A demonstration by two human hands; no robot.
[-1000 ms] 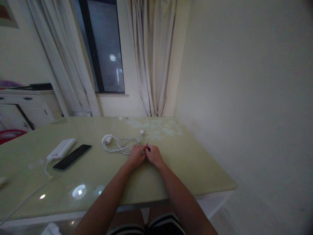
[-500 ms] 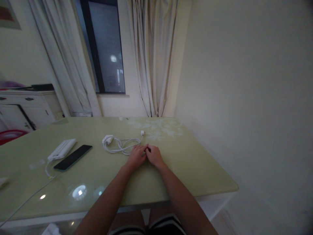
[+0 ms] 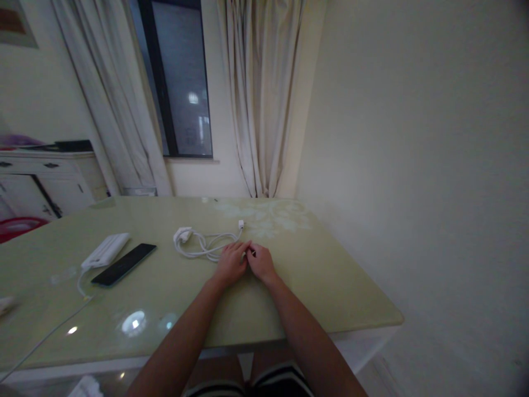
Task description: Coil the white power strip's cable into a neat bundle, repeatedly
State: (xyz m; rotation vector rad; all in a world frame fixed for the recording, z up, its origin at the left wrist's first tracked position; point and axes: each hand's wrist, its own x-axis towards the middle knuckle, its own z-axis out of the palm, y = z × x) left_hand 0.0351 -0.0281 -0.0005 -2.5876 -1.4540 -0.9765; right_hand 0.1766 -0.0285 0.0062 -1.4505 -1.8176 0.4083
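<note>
My left hand (image 3: 231,263) and my right hand (image 3: 261,262) rest together near the middle of the table, their fingertips meeting. Both have bent, closed fingers. Whatever they hold, if anything, is hidden between them or too small to name. Just beyond and to the left of my left hand lies a loosely looped white cable (image 3: 201,254). A white power adapter (image 3: 184,234) sits at the left of the loops. At the other end a small white connector or plug (image 3: 241,225) stands out past my fingertips.
To the left, a black-screened phone (image 3: 124,266) lies beside a white power bank (image 3: 106,251) with a white cord trailing to the front edge. The glossy green tabletop (image 3: 330,292) reflects lamps. A wall (image 3: 413,165) rises on the right; curtains and a window stand behind.
My hands stay together in nearly the same place, with only slight finger movement. The view has shifted very slightly; the cable, phone and power bank lie as before.
</note>
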